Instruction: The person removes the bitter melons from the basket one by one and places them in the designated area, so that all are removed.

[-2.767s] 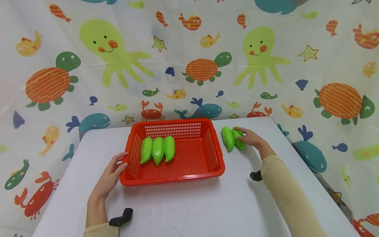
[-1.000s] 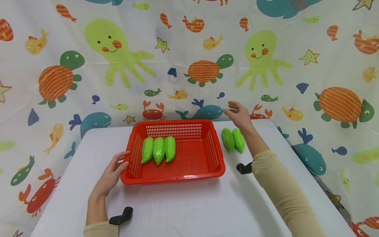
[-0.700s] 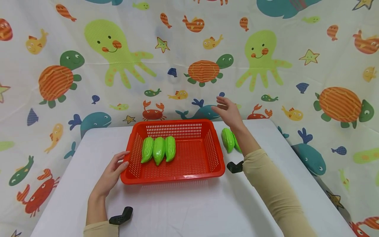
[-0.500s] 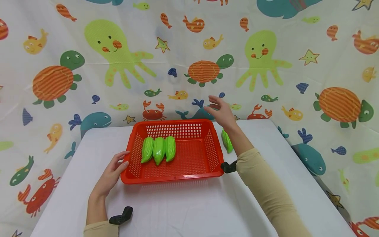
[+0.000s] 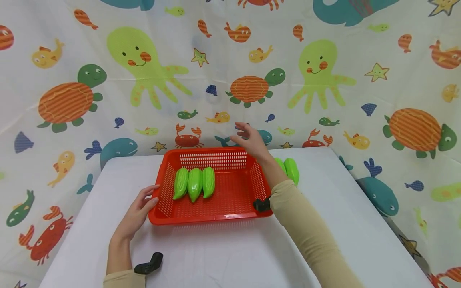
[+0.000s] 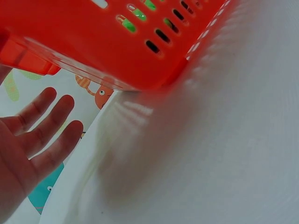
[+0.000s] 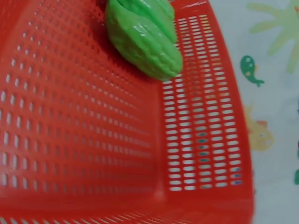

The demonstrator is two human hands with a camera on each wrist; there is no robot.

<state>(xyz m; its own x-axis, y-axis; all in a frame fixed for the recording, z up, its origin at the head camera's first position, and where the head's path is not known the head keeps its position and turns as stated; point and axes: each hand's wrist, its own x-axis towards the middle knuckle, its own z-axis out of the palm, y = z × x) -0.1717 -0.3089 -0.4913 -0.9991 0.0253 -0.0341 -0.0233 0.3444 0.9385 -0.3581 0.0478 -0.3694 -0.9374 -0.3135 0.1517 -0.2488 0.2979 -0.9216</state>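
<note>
A red plastic basket (image 5: 212,219) with slotted walls stands on the white table. Three green bitter melons (image 5: 195,185) lie side by side in its left half. At the basket's left rim rests my left hand (image 5: 137,212), its index finger and thumb touching the edge. In the left wrist view the other fingers (image 6: 51,123) spread loosely, apart from the wall. My right hand (image 5: 251,142) is raised over the far right corner of the basket, fingers loosely bent and holding nothing. Two more bitter melons (image 5: 292,170) lie right of the basket, one mostly hidden behind the right forearm.
The white table (image 5: 345,208) extends on both sides of the basket and in front of it. Behind it hangs a curtain (image 5: 216,52) printed with sea animals. A black wrist camera (image 5: 149,264) sits by the left wrist, another (image 5: 261,205) by the right.
My right hand has left the bitter melons on the table, risen and moved left until over the basket's far right corner. The left hand stays at the rim.
</note>
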